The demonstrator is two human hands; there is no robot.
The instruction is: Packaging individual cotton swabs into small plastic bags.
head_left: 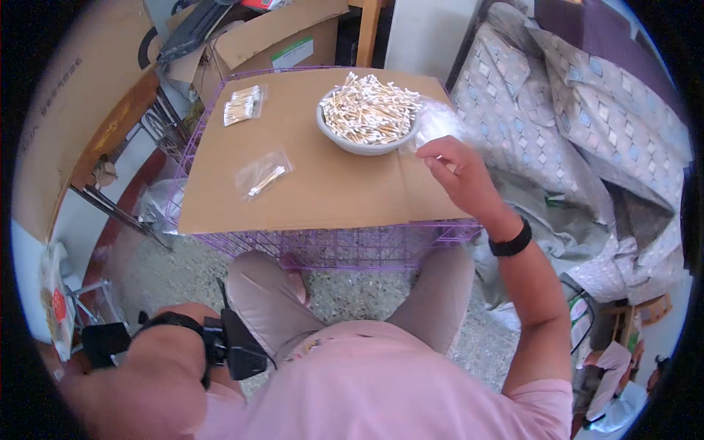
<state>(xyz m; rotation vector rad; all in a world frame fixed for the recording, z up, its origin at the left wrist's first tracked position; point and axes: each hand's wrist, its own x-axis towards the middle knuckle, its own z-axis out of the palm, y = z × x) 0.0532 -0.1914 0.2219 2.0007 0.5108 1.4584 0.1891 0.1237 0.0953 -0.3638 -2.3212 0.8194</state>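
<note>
My right hand (463,180) is over the right side of the cardboard-topped table, with thumb and fingers drawn together. What the fingertips hold, if anything, is too small to make out. Just beyond them lies a pile of clear plastic bags (438,125). To its left, a grey bowl (359,147) is heaped with cotton swabs (372,106). One small clear bag (264,174) with a few swabs inside lies at the near left of the cardboard. Farther back rests a fuller bag of swabs (243,107). My left arm is bent at the lower left, its hand out of sight.
The cardboard sheet (330,198) lies on a purple wire cage (330,249) in front of my knees. A cardboard box (271,48) stands behind it. Patterned quilted fabric (528,110) is piled along the right. A black device (235,345) is strapped to my left arm.
</note>
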